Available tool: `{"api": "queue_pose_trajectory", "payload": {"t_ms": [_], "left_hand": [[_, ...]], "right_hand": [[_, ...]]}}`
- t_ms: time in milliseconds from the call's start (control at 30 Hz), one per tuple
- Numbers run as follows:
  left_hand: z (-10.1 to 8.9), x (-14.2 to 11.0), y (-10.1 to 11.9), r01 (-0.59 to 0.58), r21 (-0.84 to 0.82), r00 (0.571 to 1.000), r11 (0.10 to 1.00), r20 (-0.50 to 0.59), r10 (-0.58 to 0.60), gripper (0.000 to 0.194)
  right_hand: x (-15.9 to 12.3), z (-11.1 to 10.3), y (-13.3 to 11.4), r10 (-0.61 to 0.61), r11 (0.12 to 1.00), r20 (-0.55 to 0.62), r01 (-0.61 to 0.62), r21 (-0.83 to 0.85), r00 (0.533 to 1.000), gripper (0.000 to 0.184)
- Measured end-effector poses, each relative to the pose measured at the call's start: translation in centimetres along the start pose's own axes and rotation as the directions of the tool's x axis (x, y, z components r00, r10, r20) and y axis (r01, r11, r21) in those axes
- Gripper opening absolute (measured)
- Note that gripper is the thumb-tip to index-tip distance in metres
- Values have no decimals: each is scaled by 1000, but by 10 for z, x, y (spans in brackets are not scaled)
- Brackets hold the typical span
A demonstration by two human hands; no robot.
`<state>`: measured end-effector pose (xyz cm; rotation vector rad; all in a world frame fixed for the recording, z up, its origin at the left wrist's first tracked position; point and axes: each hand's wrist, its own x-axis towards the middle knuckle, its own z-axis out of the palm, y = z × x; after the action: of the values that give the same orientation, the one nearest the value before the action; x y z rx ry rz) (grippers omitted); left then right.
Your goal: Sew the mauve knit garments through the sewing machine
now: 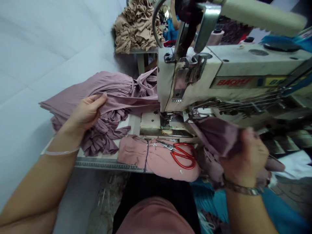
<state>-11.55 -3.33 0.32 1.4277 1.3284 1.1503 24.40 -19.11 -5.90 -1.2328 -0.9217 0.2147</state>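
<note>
A mauve fabric strip [131, 103] runs from my left hand [89, 110] to the presser foot of the sewing machine [190, 78]. My left thumb and fingers pinch it at its left end, over a stack of mauve fabric pieces [97, 81]. Right of the needle area, my right hand [246, 159] is closed around a darker mauve cloth [218, 133], both smeared by motion. More mauve fabric hangs beneath that hand. Red-handled scissors [184, 156] lie on a pink padded roll [136, 152] at the table's front edge.
A white wall [48, 39] borders the left side. Behind the machine, a heap of tan fabric [138, 27] sits on another table, with part of a person beyond. A ruler strip [104, 164] lines the front edge. Blue cloth [209, 198] lies low at right.
</note>
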Motion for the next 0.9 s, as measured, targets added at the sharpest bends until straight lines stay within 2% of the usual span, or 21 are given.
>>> {"api": "queue_pose_trajectory", "payload": {"t_ms": [33,67,100,133,167,200,233,300,367,467,567,633,733,800,900], "left_hand": [[12,-5,2,-75,-16,995,997,67,76,40],[27,-12,2,-171,17,967,985,195,165,39],[42,-19,0,-303,87,902,949,348,256,39],[58,-27,-3,-462,164,768,872,565,301,38],[73,-35,-9,-651,192,616,735,700,363,40],[85,-42,-16,-797,227,510,560,751,420,44],[95,-47,-24,-886,273,434,376,773,462,42],[104,-53,-39,-922,380,359,74,764,536,32],[103,-53,-47,-897,435,316,-78,754,576,30],[97,-55,-48,-897,425,270,-119,741,614,28],[96,-62,-45,-915,391,258,-99,755,603,23],[98,-67,-44,-915,396,282,-79,767,577,23],[104,-72,-43,-878,478,391,-23,744,542,30],[108,-74,-41,-851,525,446,-1,724,525,35],[112,-78,-38,-843,538,461,16,706,538,35]], "right_hand": [[-6,10,-2,-72,996,87,76,-43,994,24],[-10,20,-4,-192,961,339,247,-127,921,20],[-13,30,-6,-290,867,607,471,-160,740,14],[-14,37,-6,-341,743,757,653,-147,558,15],[-12,42,-5,-313,603,864,785,-141,395,23],[-8,44,-2,-273,477,909,865,-158,316,33],[-3,43,1,-233,363,931,913,-185,281,41],[8,35,8,-193,198,944,953,-231,269,48],[15,26,13,-209,127,947,967,-223,245,47],[13,24,14,-292,150,939,979,-142,181,37],[4,30,13,-329,201,930,975,-97,161,36],[-2,34,13,-327,213,926,969,-122,189,39],[-10,39,14,-329,237,910,955,-179,253,38],[-15,42,16,-328,283,900,939,-198,288,36],[-20,46,18,-332,407,866,885,-225,373,36]]}}
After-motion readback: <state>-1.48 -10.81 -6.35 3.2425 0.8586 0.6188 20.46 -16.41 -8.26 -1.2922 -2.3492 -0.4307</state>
